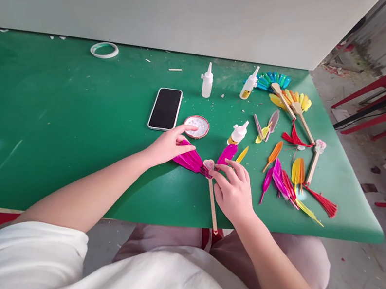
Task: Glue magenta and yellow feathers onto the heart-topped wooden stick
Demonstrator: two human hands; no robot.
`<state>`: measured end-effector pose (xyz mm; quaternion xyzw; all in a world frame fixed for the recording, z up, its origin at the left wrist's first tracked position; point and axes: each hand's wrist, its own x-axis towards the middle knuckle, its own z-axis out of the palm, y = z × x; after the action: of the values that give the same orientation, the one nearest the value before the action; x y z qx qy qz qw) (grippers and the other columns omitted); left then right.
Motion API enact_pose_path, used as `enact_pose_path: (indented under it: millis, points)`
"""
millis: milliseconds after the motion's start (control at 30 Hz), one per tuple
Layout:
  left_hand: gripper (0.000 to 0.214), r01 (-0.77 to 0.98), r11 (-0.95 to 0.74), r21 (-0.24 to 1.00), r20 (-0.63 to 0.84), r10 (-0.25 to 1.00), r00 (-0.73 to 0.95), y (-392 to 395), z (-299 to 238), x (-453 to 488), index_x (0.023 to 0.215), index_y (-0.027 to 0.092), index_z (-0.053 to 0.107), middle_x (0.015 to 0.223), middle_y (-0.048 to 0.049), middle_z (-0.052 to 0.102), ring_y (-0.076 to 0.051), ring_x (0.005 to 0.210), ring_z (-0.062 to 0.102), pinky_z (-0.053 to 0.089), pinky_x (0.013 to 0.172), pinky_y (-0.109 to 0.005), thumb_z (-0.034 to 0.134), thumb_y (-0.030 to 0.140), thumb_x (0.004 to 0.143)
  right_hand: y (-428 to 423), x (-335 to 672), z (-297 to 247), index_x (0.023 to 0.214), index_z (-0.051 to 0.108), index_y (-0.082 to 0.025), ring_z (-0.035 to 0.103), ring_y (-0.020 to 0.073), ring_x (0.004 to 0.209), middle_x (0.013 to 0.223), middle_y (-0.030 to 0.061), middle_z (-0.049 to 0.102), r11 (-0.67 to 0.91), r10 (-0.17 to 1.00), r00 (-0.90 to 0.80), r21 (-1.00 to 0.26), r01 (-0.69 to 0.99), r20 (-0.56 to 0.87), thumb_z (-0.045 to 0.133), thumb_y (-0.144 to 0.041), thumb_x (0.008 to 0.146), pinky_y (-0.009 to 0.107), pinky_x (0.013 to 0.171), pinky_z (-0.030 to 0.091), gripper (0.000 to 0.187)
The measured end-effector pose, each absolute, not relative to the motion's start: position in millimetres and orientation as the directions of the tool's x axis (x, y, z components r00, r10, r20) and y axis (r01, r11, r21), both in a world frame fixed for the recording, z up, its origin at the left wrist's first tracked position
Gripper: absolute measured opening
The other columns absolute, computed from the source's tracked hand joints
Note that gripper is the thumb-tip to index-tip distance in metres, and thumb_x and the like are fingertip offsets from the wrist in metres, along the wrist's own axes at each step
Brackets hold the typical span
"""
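Note:
A fan in the making lies at the table's front edge, with a pale wooden handle [213, 204], a small floral head [208, 165] and magenta feathers [189, 157] spread to the left. Another magenta feather [227, 153] stands on the right of the head. My left hand [166, 146] is open; its index finger reaches onto the round lid [200, 128] of white paste, its thumb over the left feathers. My right hand [235, 191] grips the fan by its head, fingertips against the right feather. Part of the head is hidden beneath those fingers.
Glue bottles [207, 82] stand on the green table [67, 143], one tilted [238, 133] near the fan. A phone [165, 109] lies beside the lid. Loose feathers [278, 178] and feathered fans [289, 99] with red tassels lie right. A tape roll [104, 50] sits far left.

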<state>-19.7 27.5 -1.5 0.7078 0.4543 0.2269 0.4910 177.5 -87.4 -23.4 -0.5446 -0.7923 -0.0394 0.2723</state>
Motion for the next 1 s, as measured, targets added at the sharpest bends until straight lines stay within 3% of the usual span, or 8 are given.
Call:
enact_pose_path:
  millis: [133,333,700,867,1000]
  points:
    - [0.051,0.421,-0.114,0.9,-0.118,0.865,0.488,28,-5,-19,0.123,0.024,0.045,0.068,0.0012,0.06,-0.012,0.058,0.055,0.041,0.054,-0.023,0.06,0.031,0.075,-87,179,-24,0.096,0.064,-0.021,0.047,0.0236,0.109,0.101,0.005,0.063,0.413,0.852,-0.243,-0.31,0.856,0.464,0.048,-0.011,0.079,0.042,0.092,0.041,0.026]
    - [0.051,0.396,-0.082,0.914,-0.131,0.866,0.482,29,-7,-19,0.123,0.024,0.046,0.071,0.0002,0.062,-0.014,0.062,0.059,0.044,0.059,-0.025,0.061,0.031,0.075,-86,184,-20,0.094,0.065,-0.021,0.05,0.0211,0.104,0.096,0.0046,0.064,0.358,0.864,-0.092,-0.476,0.803,0.495,0.045,-0.005,0.077,0.039,0.091,0.044,0.031]
    - [0.049,0.319,-0.041,0.947,-0.116,0.882,0.457,29,-7,-20,0.12,0.023,0.048,0.073,-0.0002,0.063,-0.013,0.064,0.059,0.043,0.061,-0.023,0.063,0.03,0.074,-85,187,-17,0.093,0.064,-0.022,0.051,0.021,0.1,0.095,0.0046,0.065,0.346,0.868,-0.045,-0.538,0.769,0.494,0.046,-0.006,0.078,0.04,0.089,0.046,0.029]
    - [0.049,0.293,-0.026,0.956,-0.115,0.883,0.455,29,-5,-20,0.119,0.021,0.049,0.074,-0.0004,0.064,-0.012,0.065,0.059,0.044,0.062,-0.023,0.064,0.029,0.073,-87,197,-15,0.095,0.063,-0.021,0.055,0.0177,0.084,0.086,0.0042,0.064,0.243,0.893,0.072,-0.61,0.754,0.444,0.046,-0.012,0.082,0.034,0.077,0.049,0.024]
    - [0.045,0.239,-0.114,0.964,0.022,0.934,0.356,27,-1,-19,0.116,0.018,0.051,0.076,-0.0008,0.064,-0.013,0.067,0.06,0.046,0.063,-0.024,0.064,0.029,0.073,-90,197,-11,0.097,0.063,-0.022,0.056,0.0142,0.07,0.08,0.0026,0.063,0.166,0.924,0.137,-0.699,0.696,0.356,0.048,-0.023,0.085,0.029,0.066,0.05,0.019]
